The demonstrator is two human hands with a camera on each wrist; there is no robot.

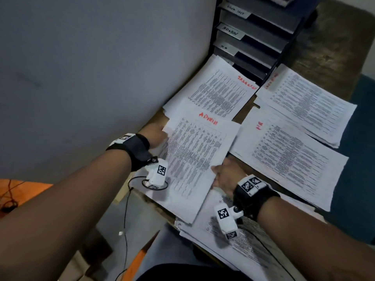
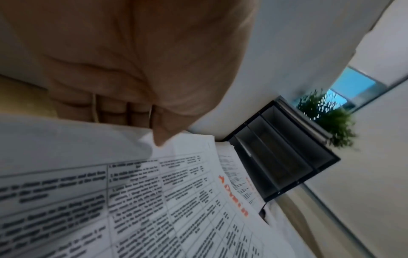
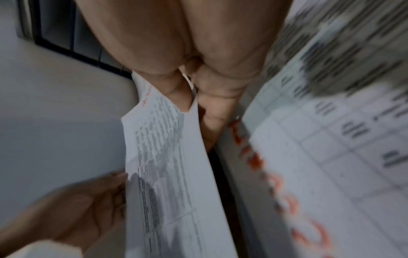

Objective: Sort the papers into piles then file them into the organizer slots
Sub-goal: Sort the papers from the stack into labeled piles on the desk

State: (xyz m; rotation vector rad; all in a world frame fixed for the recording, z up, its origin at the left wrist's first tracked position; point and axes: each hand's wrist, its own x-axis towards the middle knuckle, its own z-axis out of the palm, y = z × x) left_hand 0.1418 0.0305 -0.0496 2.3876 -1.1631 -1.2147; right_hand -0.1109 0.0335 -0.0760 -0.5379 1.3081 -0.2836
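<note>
Papers marked ADMIN in red (image 1: 194, 159) are held between both hands, lifted off the wooden table (image 1: 332, 51) and tilted; the left hand (image 1: 155, 135) grips the stack's left edge, its thumb (image 2: 163, 129) lying on top and its fingers curled beneath; the right hand (image 1: 227, 175) holds the right edge, thumb on the printed face and fingers underneath, the sheets clamped between them. Four more piles lie flat on the table: one with a red heading (image 1: 219, 90) just beyond the held stack, touching the foot of the black organizer (image 1: 255, 35); a pile marked in red at its top left (image 1: 288, 157) to the right; another (image 1: 310, 102) beyond that; and a pile (image 1: 233, 246) under the right wrist, nearest the person. The organizer stands against the grey wall (image 1: 101, 67), its slots carrying handwritten labels, one reading ADMIN (image 1: 230, 31).
</note>
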